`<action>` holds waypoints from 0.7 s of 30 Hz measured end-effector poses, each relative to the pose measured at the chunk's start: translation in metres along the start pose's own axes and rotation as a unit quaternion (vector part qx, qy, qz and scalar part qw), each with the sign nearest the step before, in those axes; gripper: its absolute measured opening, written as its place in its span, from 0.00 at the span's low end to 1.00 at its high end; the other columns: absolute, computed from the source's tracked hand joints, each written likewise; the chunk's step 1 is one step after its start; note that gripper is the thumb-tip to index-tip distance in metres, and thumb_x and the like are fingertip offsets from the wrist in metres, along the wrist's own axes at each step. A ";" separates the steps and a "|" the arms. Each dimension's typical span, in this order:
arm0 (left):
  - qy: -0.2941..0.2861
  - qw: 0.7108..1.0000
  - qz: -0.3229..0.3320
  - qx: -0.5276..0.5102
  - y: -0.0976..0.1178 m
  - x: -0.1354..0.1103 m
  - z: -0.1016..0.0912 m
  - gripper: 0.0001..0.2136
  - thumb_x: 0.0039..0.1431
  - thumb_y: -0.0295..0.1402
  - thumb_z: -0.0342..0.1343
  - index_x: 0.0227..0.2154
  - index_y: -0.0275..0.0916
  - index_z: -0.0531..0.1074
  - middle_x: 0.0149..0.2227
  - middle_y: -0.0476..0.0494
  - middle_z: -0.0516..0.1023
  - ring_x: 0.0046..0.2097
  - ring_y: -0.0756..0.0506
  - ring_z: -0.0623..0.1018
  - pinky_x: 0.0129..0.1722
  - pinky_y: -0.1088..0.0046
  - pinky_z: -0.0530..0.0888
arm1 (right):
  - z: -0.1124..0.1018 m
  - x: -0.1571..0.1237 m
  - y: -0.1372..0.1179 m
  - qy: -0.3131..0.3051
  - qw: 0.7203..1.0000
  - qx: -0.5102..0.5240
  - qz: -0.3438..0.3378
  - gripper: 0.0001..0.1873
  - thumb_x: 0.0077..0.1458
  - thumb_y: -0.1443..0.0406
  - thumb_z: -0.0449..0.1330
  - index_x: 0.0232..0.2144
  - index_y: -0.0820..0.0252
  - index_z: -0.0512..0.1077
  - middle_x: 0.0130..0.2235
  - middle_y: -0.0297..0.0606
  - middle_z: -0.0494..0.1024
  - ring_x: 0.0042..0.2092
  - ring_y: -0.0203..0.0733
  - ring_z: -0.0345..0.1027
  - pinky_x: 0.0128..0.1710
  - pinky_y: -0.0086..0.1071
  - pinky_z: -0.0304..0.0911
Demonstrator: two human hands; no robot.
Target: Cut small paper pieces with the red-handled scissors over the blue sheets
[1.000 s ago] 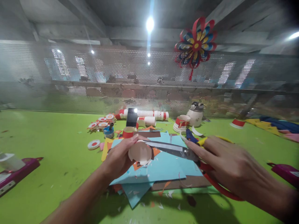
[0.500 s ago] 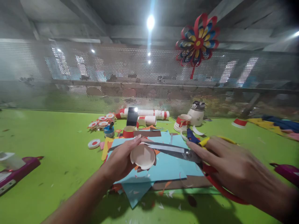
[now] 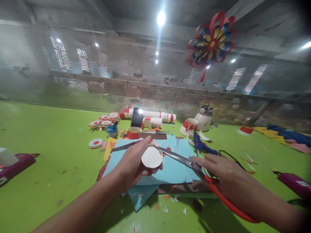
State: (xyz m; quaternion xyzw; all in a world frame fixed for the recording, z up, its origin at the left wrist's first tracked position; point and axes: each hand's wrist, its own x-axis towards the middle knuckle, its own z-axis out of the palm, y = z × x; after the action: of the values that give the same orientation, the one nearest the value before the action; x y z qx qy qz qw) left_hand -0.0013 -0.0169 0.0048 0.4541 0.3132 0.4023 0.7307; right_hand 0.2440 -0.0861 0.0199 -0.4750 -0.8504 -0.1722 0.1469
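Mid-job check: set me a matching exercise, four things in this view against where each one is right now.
Things:
1. cup
2. scissors
3. paper flower
4. glue gun

Places:
A. high up by the mesh wall
B. in the left hand
C. lying on the table, beyond the right hand
D. in the right hand

Pairs: 1-B, 2-D, 3-A, 4-C

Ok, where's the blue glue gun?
Head view, right of centre: the glue gun lies on the green table just beyond the right hand, near the red-banded cup.
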 end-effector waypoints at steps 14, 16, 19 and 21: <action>0.004 1.000 -0.014 0.003 -0.004 0.003 -0.001 0.17 0.57 0.45 0.50 0.24 0.36 0.70 0.19 0.40 0.75 0.18 0.50 0.69 0.15 0.78 0.57 | 0.004 -0.007 0.002 -0.047 0.999 -0.005 0.005 0.18 0.54 0.73 0.55 0.47 0.60 0.72 0.29 0.43 0.75 0.29 0.45 0.70 0.28 0.34 0.65; -0.001 1.000 -0.010 -0.009 -0.005 0.002 -0.001 0.16 0.56 0.45 0.51 0.24 0.37 0.69 0.19 0.40 0.75 0.18 0.49 0.70 0.15 0.78 0.56 | 0.005 -0.008 0.002 -0.059 0.998 -0.010 0.004 0.19 0.53 0.74 0.53 0.47 0.62 0.72 0.30 0.44 0.76 0.29 0.46 0.70 0.28 0.37 0.65; 0.000 1.000 0.006 -0.018 -0.006 0.001 -0.001 0.13 0.56 0.43 0.52 0.26 0.37 0.69 0.19 0.42 0.75 0.19 0.48 0.71 0.14 0.78 0.54 | 0.005 -0.009 0.002 -0.082 0.997 -0.008 0.011 0.21 0.53 0.77 0.50 0.48 0.63 0.71 0.31 0.46 0.76 0.30 0.48 0.70 0.29 0.40 0.65; 0.002 1.000 0.012 -0.018 -0.007 0.002 -0.002 0.12 0.56 0.43 0.52 0.27 0.38 0.69 0.20 0.42 0.75 0.20 0.48 0.72 0.14 0.78 0.54 | 0.005 -0.008 0.002 -0.087 0.996 -0.008 0.014 0.22 0.54 0.77 0.49 0.49 0.63 0.70 0.32 0.47 0.75 0.31 0.49 0.70 0.30 0.41 0.65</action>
State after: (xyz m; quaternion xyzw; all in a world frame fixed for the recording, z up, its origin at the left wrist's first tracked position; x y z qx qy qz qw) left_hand -0.0003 -0.0164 -0.0023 0.4441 0.3019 0.4173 0.7332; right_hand 0.2497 -0.0894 0.0126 -0.5010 -0.8519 -0.1349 0.0706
